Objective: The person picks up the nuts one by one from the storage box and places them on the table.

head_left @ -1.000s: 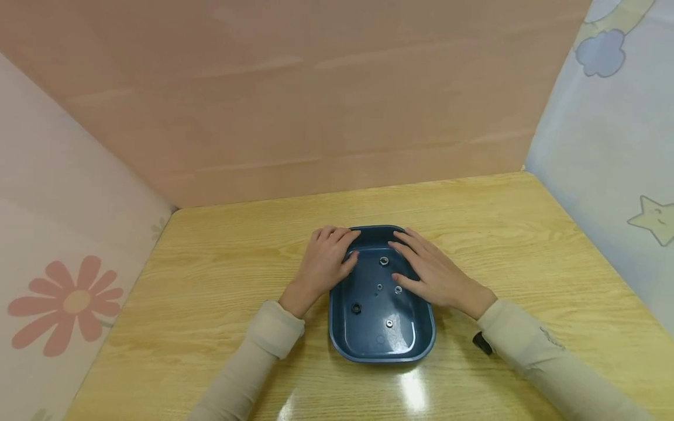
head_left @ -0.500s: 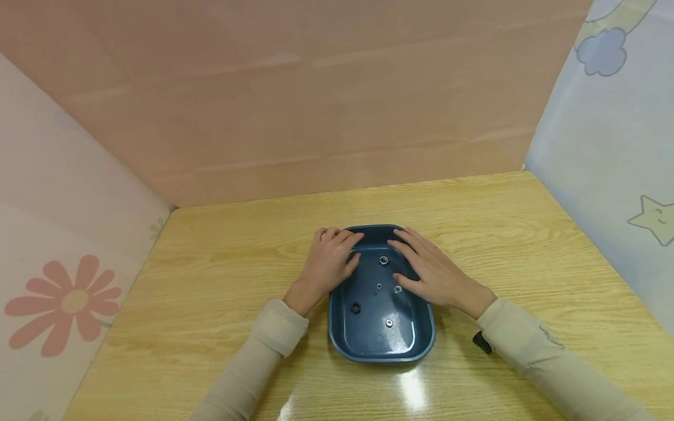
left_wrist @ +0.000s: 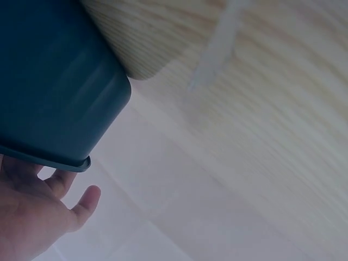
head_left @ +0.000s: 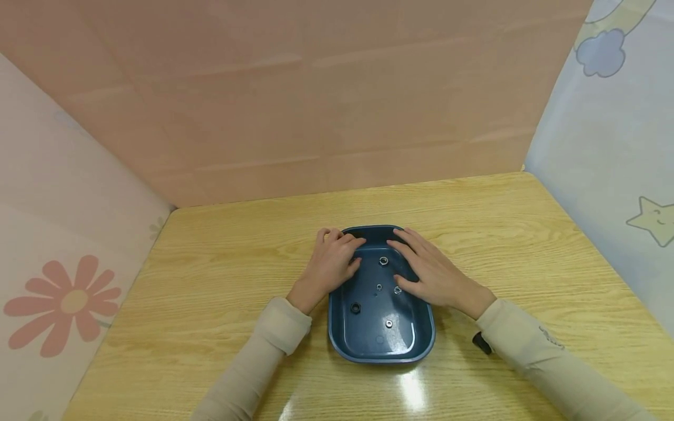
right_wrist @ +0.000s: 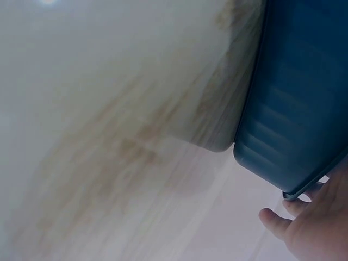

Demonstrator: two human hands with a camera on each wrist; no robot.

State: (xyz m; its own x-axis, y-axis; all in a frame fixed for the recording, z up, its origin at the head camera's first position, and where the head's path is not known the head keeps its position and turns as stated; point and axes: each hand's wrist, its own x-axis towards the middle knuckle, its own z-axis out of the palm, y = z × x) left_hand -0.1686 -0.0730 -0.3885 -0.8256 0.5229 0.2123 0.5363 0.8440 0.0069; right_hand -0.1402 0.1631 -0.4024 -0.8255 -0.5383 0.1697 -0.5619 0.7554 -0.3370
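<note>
A dark blue plastic tray [head_left: 379, 359] lies on the table with several metal nuts on its floor. One larger silver nut [head_left: 383, 261] sits toward the far end, and a black nut [head_left: 356, 308] lies at the left. Two other silver nuts are a middle one [head_left: 398, 290] and a near one [head_left: 388, 324]; a tiny nut [head_left: 378, 287] is between. My left hand [head_left: 330, 261] rests over the tray's left rim, fingers loosely bent inside. Across from it, my right hand [head_left: 434, 272] lies over the right rim with fingers spread. Neither holds a nut.
The wooden table [head_left: 237, 263] extends around the tray. A pinkish wall cover [head_left: 316, 117] stands behind, with patterned side panels [head_left: 605, 175] at left and right. Something small and black [head_left: 481, 343] shows beneath the right cuff.
My left hand has shifted slightly rightward, its fingers reaching a little further over the tray. The right hand, tray and nuts look almost unmoved.
</note>
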